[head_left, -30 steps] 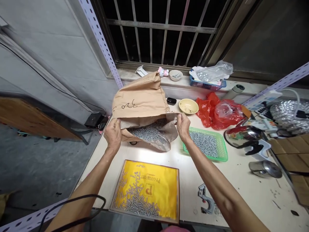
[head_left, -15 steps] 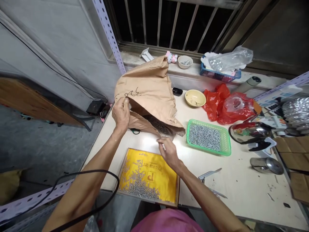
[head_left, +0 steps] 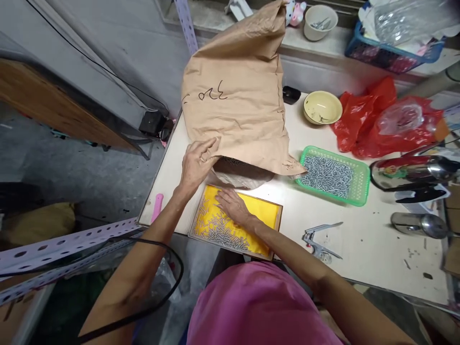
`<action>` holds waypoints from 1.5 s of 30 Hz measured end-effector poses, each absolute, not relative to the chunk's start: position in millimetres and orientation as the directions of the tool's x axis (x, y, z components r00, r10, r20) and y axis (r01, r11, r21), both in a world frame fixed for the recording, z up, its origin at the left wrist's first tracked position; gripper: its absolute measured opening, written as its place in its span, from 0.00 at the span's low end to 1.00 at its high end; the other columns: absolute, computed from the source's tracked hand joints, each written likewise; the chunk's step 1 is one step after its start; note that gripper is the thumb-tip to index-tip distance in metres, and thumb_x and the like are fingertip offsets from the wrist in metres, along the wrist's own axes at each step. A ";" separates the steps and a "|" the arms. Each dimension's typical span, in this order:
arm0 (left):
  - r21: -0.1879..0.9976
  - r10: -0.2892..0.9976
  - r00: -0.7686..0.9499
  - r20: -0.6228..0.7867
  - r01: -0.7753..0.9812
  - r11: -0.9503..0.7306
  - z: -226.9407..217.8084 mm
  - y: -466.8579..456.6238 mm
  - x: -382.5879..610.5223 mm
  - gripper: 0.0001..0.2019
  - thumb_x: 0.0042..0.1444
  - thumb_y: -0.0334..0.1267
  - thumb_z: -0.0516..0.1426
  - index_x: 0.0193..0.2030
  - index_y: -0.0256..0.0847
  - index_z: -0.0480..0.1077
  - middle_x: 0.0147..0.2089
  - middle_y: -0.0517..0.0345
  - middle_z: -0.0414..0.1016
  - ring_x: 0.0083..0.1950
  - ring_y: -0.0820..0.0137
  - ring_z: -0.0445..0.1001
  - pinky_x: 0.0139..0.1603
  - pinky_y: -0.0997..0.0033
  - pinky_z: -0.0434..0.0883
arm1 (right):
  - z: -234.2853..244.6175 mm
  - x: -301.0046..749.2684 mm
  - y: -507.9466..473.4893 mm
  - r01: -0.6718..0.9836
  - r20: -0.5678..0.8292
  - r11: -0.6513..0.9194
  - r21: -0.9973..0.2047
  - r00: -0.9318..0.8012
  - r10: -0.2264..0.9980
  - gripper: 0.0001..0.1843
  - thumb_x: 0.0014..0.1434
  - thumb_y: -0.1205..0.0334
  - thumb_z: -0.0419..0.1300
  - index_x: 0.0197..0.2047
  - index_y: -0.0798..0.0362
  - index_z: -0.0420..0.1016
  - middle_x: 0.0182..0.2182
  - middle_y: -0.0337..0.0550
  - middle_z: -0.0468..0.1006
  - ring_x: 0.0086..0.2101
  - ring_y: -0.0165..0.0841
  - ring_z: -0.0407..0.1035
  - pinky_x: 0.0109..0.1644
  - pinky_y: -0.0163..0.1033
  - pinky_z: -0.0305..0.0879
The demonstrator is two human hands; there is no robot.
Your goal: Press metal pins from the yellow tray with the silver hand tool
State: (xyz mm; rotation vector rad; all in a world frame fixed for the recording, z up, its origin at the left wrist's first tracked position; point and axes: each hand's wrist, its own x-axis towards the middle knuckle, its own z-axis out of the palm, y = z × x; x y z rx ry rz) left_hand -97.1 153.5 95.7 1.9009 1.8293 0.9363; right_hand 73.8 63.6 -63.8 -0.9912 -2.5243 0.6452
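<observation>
A big brown paper sack [head_left: 237,100] with black scribble lies at the back of the table, its mouth facing me. My left hand [head_left: 196,163] rests open on the sack's lower edge, fingers spread over the paper. In front of it sits a wooden tray with a yellow lining [head_left: 266,218] that holds several small metal screws [head_left: 219,232]. My right hand [head_left: 233,207] lies flat and open on the yellow lining, among the screws.
A green basket [head_left: 362,184] of screws stands right of the sack. A yellow bowl [head_left: 322,106], red plastic bags [head_left: 359,127], a metal hand tool [head_left: 318,242] and shiny metal kitchenware [head_left: 413,172] lie further right. A pink handle [head_left: 157,206] sits at the table's left edge.
My right hand let go of the sack's mouth and came down onto the yellow tray. My left hand slid onto the sack's lower edge, and the mouth folded shut. The view tipped down.
</observation>
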 end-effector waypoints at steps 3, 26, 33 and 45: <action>0.658 0.982 0.003 0.190 0.742 -0.130 89.7 142.8 -102.0 0.18 0.57 0.42 0.58 0.55 0.44 0.72 0.49 0.54 0.74 0.49 0.68 0.70 0.46 0.68 0.72 | -66.1 66.0 53.1 0.551 0.126 0.648 -0.526 -0.703 0.700 0.23 0.65 0.56 0.56 0.60 0.56 0.68 0.60 0.55 0.67 0.63 0.44 0.55 0.65 0.56 0.53; 0.331 0.903 -0.143 -0.405 0.898 0.290 -22.8 -18.7 -152.8 0.18 0.63 0.43 0.46 0.46 0.40 0.75 0.44 0.50 0.78 0.46 0.64 0.75 0.45 0.69 0.69 | -41.0 231.9 -71.3 0.788 -0.419 -0.304 -0.536 0.064 0.906 0.29 0.66 0.52 0.43 0.66 0.53 0.56 0.50 0.50 0.75 0.45 0.40 0.72 0.44 0.42 0.68; 0.177 0.920 -0.111 -0.377 0.966 0.189 8.2 -9.3 -116.0 0.15 0.65 0.38 0.45 0.44 0.37 0.72 0.41 0.49 0.75 0.41 0.66 0.74 0.38 0.71 0.66 | -38.5 242.1 -65.8 0.811 -0.408 -0.311 -0.495 0.099 0.908 0.26 0.65 0.56 0.40 0.62 0.53 0.62 0.49 0.49 0.76 0.44 0.40 0.72 0.43 0.40 0.66; 0.259 0.970 -0.066 -0.235 0.957 0.128 11.9 -11.0 -113.4 0.15 0.65 0.39 0.44 0.41 0.40 0.71 0.36 0.53 0.72 0.36 0.66 0.71 0.33 0.70 0.63 | -33.2 239.7 -54.4 0.838 -0.395 -0.398 -0.373 0.245 0.886 0.23 0.66 0.58 0.41 0.60 0.51 0.65 0.47 0.47 0.77 0.42 0.38 0.71 0.42 0.40 0.65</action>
